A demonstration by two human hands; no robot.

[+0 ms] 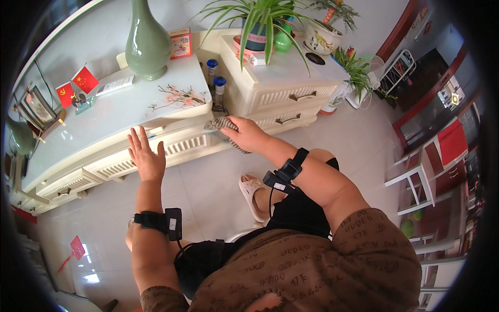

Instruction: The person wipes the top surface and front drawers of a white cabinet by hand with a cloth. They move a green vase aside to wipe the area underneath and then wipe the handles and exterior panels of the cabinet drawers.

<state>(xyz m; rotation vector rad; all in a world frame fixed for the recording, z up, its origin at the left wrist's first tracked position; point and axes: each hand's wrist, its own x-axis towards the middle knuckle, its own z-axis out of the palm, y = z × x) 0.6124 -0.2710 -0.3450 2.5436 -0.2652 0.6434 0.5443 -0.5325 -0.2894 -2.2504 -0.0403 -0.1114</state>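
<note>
My right hand (247,133) is closed around a striped grey-brown cloth (222,123), beside the rounded end of a cream TV cabinet (148,150). Part of the cloth hangs below my fingers. My left hand (149,158) holds nothing; its fingers are spread in front of the cabinet's front edge, and whether it touches the cabinet I cannot tell. On the glossy cabinet top stand a green ceramic vase (147,43), a pair of small red flags (78,86) on a clear base and a white remote control (115,85).
A drawer unit (288,84) at the right carries a spider plant (259,27), a green glass vase (283,37) and a painted flowerpot (322,38). Blue-topped bottles (219,91) stand between the units. A pink fly swatter (77,248) lies on the tiled floor. White chairs (419,181) stand at the right.
</note>
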